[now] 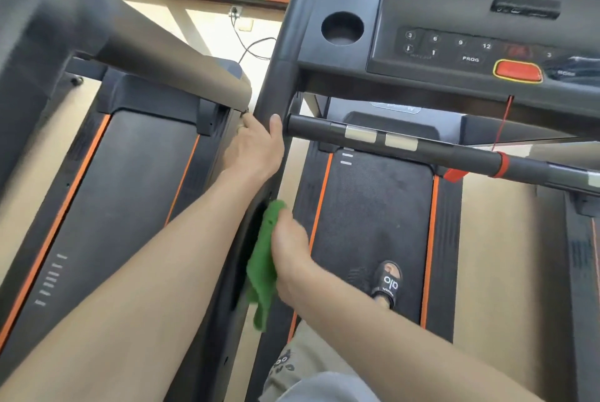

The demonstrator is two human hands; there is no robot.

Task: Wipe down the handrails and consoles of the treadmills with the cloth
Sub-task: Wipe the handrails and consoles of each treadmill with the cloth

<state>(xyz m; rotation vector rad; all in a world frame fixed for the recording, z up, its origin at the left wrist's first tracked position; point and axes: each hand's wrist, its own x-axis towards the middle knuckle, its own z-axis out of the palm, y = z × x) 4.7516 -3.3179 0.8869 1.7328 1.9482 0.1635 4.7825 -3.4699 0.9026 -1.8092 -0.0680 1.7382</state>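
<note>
You're on the treadmill, both hands on its left side rail.
Your left hand (pixel 256 148) wraps the black handrail (pixel 274 93) just below the console (pixel 454 54), thumb over the near face. Nearer to you, your right hand (pixel 292 249) clutches the green cloth (pixel 261 271) and presses it against the same rail, cloth hanging below your fingers. Your sandalled foot (pixel 388 283) stands on the belt (pixel 370 207).

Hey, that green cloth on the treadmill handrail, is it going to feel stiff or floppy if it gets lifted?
Probably floppy: the green cloth bunches under the right hand and its lower end hangs limp beside the handrail. It looks light, since the hand alone holds it against the rail. Its fuzzy surface suggests grip rather than slip.
</note>
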